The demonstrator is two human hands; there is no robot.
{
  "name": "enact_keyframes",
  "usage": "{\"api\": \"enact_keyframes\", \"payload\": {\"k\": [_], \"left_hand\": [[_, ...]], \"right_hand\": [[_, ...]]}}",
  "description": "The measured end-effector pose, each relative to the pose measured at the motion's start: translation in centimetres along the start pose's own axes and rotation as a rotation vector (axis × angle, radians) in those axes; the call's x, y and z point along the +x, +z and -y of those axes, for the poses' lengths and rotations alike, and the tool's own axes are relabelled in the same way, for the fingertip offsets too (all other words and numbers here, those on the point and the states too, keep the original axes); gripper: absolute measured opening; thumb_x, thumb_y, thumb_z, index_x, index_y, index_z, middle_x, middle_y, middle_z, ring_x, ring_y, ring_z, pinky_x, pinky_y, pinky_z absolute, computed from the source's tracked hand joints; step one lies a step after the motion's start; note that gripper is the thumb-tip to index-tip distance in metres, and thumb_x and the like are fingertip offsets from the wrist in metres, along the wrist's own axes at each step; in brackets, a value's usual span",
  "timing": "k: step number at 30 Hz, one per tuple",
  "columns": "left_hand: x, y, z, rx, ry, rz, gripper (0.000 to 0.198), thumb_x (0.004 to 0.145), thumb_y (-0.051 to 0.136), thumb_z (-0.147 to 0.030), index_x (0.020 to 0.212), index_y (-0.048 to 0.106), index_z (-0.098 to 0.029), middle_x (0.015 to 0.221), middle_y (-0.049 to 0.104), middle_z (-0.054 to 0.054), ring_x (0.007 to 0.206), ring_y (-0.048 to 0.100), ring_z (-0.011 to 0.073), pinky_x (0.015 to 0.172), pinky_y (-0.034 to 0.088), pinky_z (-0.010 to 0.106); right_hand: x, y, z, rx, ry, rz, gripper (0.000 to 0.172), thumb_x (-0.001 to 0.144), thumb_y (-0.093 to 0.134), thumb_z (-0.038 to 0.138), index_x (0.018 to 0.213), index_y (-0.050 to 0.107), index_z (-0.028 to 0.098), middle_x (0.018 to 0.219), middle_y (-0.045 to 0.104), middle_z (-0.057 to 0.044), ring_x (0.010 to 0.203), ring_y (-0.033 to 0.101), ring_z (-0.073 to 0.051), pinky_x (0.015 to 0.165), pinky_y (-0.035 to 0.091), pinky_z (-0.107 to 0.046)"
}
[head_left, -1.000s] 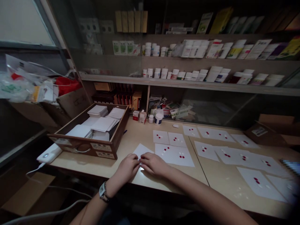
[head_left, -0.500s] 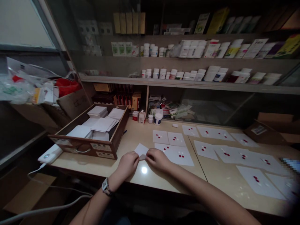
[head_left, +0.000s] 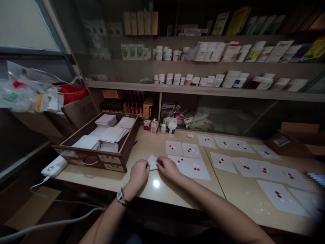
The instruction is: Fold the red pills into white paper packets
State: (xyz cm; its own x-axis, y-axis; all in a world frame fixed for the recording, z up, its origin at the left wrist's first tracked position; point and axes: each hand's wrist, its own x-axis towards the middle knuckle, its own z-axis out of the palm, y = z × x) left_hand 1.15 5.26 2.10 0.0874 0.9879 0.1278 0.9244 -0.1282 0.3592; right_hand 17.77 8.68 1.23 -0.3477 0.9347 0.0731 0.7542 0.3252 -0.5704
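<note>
Both my hands meet over a small folded white paper (head_left: pixel 152 162) near the front of the tan counter (head_left: pixel 142 149). My left hand (head_left: pixel 139 173), with a watch on its wrist, pinches the paper's left side. My right hand (head_left: pixel 167 167) pinches its right side with curled fingers. Just right of the hands lies a larger white sheet (head_left: pixel 189 167) carrying small red and white pills. Several more paper squares with pills (head_left: pixel 245 167) are spread across the counter to the right.
A wooden drawer (head_left: pixel 98 157) holding stacks of white paper sits on the counter at the left. A white device with a cable (head_left: pixel 53 166) lies beside it. Small bottles and boxes (head_left: pixel 162 128) stand at the back. Shelves of medicine bottles (head_left: pixel 215 81) rise behind.
The paper lay flat and larger under my hands a second ago. It is now folded smaller and held between both hands, slightly farther from me.
</note>
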Motion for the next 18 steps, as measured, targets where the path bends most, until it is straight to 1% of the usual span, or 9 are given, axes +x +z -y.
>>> {"api": "enact_keyframes", "payload": {"k": [4,12,15,18], "left_hand": [[0.07,0.42,0.12,0.024,0.002,-0.017,0.023,0.088,0.043,-0.02,0.077,0.062,-0.014,0.08,0.064,0.009,0.075,0.059,0.0194,0.066,0.036,0.029],[0.66,0.27,-0.29,0.079,-0.051,0.041,0.023,0.089,0.041,-0.017,0.086,0.063,-0.013,0.087,0.064,0.009,0.082,0.06,0.0192,0.071,0.039,0.029],[0.76,0.15,-0.47,0.08,-0.046,0.036,0.023,0.089,0.041,-0.016,0.086,0.063,-0.013,0.087,0.064,0.009,0.081,0.06,0.0196,0.071,0.039,0.029],[0.77,0.21,-0.56,0.091,-0.053,0.029,0.022,0.089,0.042,-0.016,0.085,0.063,-0.013,0.086,0.064,0.009,0.081,0.06,0.0199,0.071,0.04,0.029]], "right_hand": [[0.31,0.06,0.13,0.018,0.049,0.007,0.018,0.082,0.053,0.019,0.097,0.061,0.018,0.085,0.067,-0.005,0.076,0.058,-0.017,0.065,0.034,-0.024],[0.59,0.0,0.6,-0.035,0.079,-0.02,0.02,0.086,0.048,0.025,0.1,0.061,0.019,0.092,0.068,-0.006,0.081,0.059,-0.019,0.068,0.034,-0.026],[0.33,-0.06,0.56,-0.061,0.067,-0.022,0.021,0.087,0.044,0.021,0.101,0.06,0.019,0.096,0.067,-0.007,0.085,0.059,-0.019,0.071,0.036,-0.027],[0.08,0.21,0.38,-0.118,0.036,-0.04,0.022,0.085,0.046,0.017,0.102,0.059,0.018,0.101,0.066,-0.008,0.09,0.058,-0.019,0.075,0.036,-0.027]]}}
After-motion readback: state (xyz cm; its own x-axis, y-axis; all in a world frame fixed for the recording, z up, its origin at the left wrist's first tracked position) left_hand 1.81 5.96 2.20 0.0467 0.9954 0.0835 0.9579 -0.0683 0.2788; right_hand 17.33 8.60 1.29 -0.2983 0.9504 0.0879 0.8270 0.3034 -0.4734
